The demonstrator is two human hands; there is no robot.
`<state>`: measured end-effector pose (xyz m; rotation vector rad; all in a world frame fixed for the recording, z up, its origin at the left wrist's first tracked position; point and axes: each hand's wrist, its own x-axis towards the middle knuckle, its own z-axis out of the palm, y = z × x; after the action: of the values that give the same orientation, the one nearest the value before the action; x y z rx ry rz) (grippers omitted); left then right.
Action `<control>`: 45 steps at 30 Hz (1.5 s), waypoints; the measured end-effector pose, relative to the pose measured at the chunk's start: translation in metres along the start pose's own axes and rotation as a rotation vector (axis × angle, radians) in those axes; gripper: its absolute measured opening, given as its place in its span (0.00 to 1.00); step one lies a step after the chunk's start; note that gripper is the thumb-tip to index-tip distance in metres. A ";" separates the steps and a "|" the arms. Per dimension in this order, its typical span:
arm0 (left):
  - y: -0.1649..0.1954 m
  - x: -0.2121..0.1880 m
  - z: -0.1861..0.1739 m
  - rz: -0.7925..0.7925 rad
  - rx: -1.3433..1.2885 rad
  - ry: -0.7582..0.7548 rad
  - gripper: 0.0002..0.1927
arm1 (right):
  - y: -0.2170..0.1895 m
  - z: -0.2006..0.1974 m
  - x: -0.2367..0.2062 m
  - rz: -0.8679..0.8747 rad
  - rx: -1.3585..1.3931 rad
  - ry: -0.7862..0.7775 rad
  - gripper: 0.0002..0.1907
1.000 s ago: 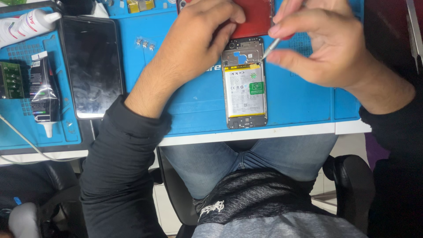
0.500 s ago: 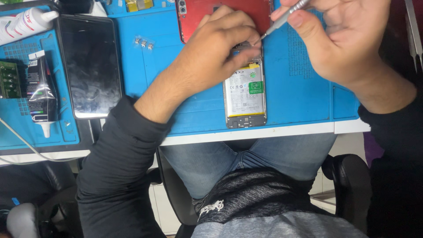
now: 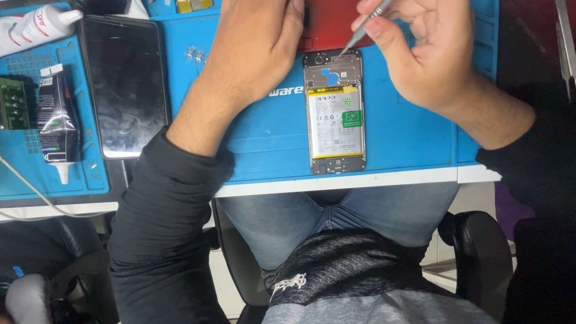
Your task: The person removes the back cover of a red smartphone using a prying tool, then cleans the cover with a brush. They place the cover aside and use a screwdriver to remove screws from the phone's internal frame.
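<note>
Right hand pinched a thin metal screwdriver over the opened phone; left hand, loosely curled, rested beside it near a glossy black screen panel.

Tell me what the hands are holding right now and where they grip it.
The right hand pinches a thin grey metal tool along its shaft. The left hand holds nothing visible.

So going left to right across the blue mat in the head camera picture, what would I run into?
Green circuit board → glue tube → black phone screen → left hand → opened phone → right hand holding a thin tool.
</note>
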<state>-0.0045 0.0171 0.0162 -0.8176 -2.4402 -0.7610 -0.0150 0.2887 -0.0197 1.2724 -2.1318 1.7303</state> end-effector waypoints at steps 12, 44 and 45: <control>-0.015 -0.008 0.012 -0.025 -0.058 -0.101 0.06 | 0.002 0.008 0.012 0.010 -0.015 -0.056 0.10; -0.017 -0.009 0.010 0.013 -0.090 -0.059 0.03 | -0.005 0.004 0.037 -0.106 -0.413 -0.151 0.21; -0.017 -0.009 0.010 0.008 -0.091 -0.063 0.03 | -0.003 0.006 0.036 -0.058 -0.441 -0.125 0.21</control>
<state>-0.0121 0.0082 -0.0024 -0.8980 -2.4714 -0.8609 -0.0335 0.2645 0.0007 1.3197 -2.3390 1.0930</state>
